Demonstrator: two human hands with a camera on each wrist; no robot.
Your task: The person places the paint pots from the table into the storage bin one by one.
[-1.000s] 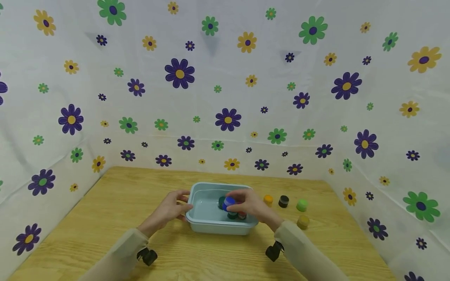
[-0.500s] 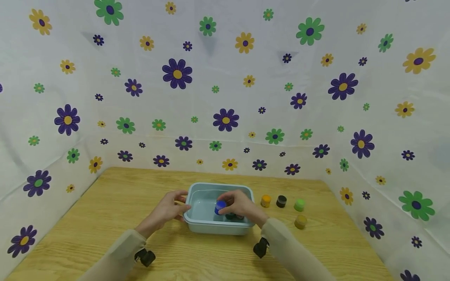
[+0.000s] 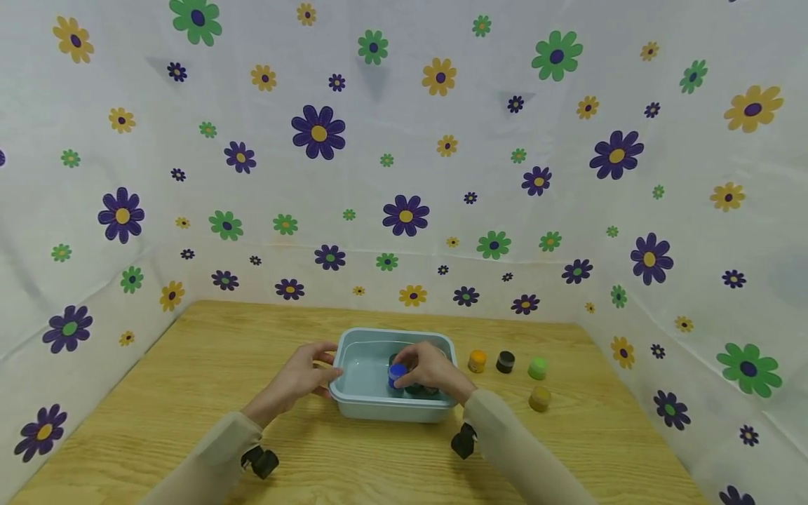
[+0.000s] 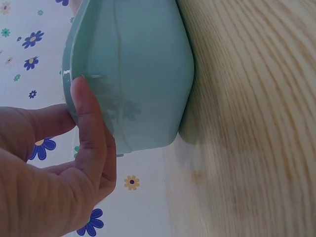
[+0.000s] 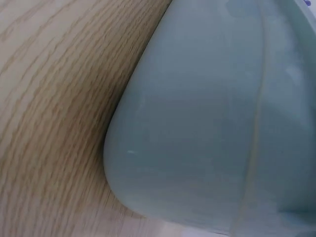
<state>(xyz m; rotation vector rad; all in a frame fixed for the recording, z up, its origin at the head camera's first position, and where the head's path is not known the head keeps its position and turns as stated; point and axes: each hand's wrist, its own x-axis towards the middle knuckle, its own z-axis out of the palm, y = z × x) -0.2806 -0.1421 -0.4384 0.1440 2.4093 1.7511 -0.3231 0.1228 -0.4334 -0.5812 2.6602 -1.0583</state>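
Note:
A light blue plastic tub [image 3: 385,411] stands on the wooden table. My left hand [image 3: 304,374] grips its left rim; in the left wrist view the fingers [image 4: 91,128] lie against the outside wall and the thumb is at the rim. Inside the tub, my right hand [image 3: 432,368] pinches a small blue-lidded paint jar [image 3: 397,375] between thumb and fingers, low near the tub's floor. Dark jars [image 3: 413,390] beside it are partly covered by this hand. The right wrist view shows only the tub's outer wall [image 5: 187,123] and table, with the hand out of sight.
Right of the tub stand an orange jar [image 3: 477,361], a black jar [image 3: 505,362], a light green jar [image 3: 538,368] and a mustard-yellow jar [image 3: 539,399] on the table [image 3: 252,330]. A flower-printed white sheet [image 3: 353,175] encloses the back and sides.
My right hand has brought the blue jar a little left and down into the tub, then shifted slightly. The left hand has stayed on the rim. The head view has turned slightly.

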